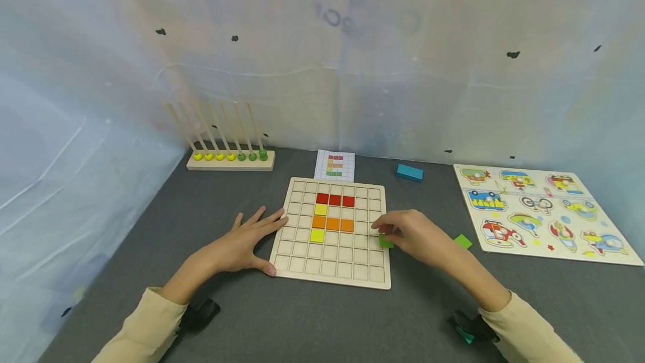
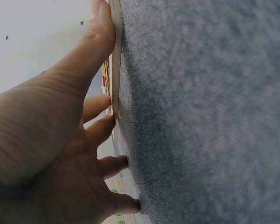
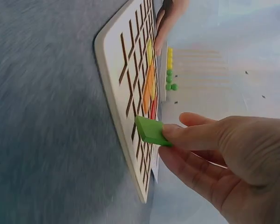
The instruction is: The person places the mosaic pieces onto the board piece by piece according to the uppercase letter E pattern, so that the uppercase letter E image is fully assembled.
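A wooden grid board (image 1: 332, 265) lies on the dark table, holding three red tiles (image 1: 335, 200), two yellow tiles (image 1: 317, 235) and three orange tiles (image 1: 332, 223). My left hand (image 1: 247, 242) rests at the board's left side, fingers spread, with the thumb at the near left corner and fingertips along the edge. Between thumb and fingers, my right hand (image 1: 410, 234) pinches a green tile (image 3: 150, 130) over the board's right edge. That tile is tilted in the right wrist view. Another green tile (image 1: 462, 241) lies on the table, partly behind the right wrist.
Behind the board lies a printed pattern card (image 1: 349, 168), with a blue block (image 1: 410, 172) to its right. A peg stand with yellow and green beads (image 1: 230, 164) is at the back left. A vehicle picture puzzle (image 1: 549, 251) lies at the right.
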`<state>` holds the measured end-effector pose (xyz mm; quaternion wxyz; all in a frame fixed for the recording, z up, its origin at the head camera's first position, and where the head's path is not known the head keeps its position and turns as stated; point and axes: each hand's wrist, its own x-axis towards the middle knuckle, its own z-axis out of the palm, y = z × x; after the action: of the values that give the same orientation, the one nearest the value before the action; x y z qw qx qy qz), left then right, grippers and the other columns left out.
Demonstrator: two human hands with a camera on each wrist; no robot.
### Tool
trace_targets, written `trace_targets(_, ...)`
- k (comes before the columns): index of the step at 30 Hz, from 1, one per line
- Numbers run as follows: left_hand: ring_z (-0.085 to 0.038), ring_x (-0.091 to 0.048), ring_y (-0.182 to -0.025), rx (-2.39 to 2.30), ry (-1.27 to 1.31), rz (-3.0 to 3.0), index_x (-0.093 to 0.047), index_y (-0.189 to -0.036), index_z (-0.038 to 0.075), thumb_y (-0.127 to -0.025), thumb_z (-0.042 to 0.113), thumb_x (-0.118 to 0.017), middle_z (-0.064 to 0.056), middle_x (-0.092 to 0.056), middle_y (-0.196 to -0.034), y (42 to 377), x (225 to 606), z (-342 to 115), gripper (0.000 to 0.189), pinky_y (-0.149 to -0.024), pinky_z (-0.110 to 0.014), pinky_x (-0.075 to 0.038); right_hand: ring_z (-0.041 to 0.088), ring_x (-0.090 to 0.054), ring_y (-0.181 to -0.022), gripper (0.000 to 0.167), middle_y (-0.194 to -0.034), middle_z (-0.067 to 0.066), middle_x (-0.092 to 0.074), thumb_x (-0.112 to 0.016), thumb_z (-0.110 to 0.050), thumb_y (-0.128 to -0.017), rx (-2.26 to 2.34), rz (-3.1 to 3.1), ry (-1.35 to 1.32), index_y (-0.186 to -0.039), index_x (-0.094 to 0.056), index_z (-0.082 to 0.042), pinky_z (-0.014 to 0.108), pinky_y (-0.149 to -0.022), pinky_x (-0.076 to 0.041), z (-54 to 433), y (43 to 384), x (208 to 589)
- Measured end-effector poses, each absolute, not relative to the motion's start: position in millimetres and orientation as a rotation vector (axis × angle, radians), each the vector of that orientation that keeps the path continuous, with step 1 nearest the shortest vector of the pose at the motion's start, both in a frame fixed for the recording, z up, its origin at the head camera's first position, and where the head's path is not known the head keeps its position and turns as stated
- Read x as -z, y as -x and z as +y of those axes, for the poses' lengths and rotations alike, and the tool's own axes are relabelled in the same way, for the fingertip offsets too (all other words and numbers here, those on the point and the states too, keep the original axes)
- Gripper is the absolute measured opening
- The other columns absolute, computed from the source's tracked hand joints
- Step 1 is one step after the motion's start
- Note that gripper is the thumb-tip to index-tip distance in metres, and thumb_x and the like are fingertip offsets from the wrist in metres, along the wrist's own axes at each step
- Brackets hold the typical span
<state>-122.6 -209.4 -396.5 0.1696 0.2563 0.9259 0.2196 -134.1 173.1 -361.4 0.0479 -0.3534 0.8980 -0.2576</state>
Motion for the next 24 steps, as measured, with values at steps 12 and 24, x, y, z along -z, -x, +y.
trace_targets(12,-0.044,-0.004,-0.147,-0.616,-0.724,2.633,-0.027,-0.157,0.015,-0.066,0.056,-0.08,-0.008,-0.015,-0.163,121.6,394.2,-208.8,0.112,-0.105,-0.076,0.001,0.007,-0.063,-0.086,0.027,-0.099,0.0,-0.072,-0.073,0.001,-0.085,0.964,2.571,1.181,-0.111,-0.073,-0.006,0.026,-0.076,-0.055,132.2,145.1,364.9)
trace_targets(24,-0.044,-0.003,-0.147,-0.609,-0.72,2.63,-0.027,-0.157,0.016,-0.067,0.057,-0.078,-0.007,-0.015,-0.163,122.4,394.2,-208.6,0.111,-0.105,-0.076,0.0,0.009,-0.064,-0.084,0.02,-0.094,0.001,-0.072,-0.074,0.0,-0.085,1.146,2.565,1.151,-0.104,-0.073,-0.004,0.025,-0.076,-0.055,78.4,136.7,376.3)
